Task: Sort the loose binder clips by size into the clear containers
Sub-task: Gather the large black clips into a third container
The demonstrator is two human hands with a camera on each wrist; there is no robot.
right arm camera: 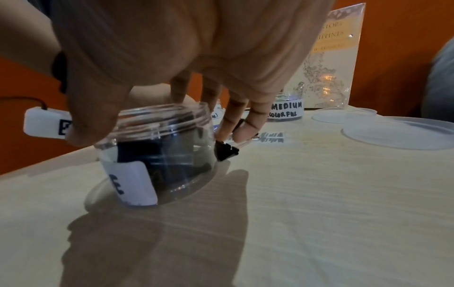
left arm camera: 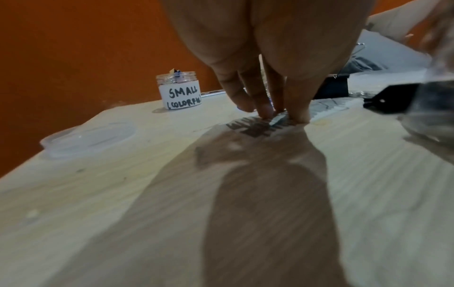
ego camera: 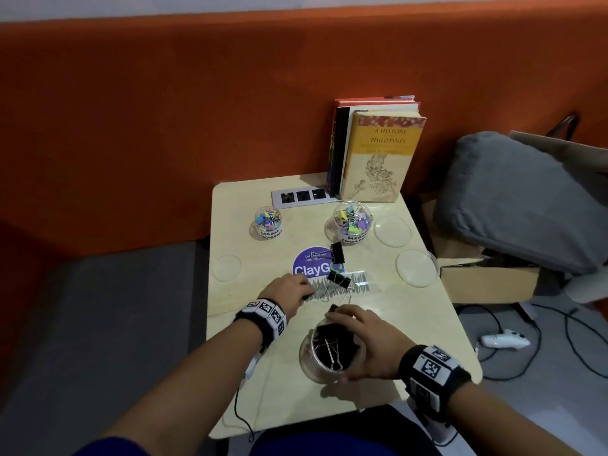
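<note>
Touching right grip (ego camera: pixel 368 337): black clip (ego camera: pixel 333 308)

**What you can read on the table**

Your small jar (left arm camera: pixel 180 90) has a white label saying "SMALL" over "COLORFU", the end cut off. Your medium jar (right arm camera: pixel 285 109) reads "MEDIUM" over "COLORFUL". The book (ego camera: pixel 381 158) facing you says "A HISTORY" and "PHILIPPINES"; its smaller lines blur. The purple sticker (ego camera: pixel 312 263) shows "ClayGo" in big white letters, with "Let's keep our" above it. The label (right arm camera: pixel 132 184) on your near jar cannot be read.
</note>
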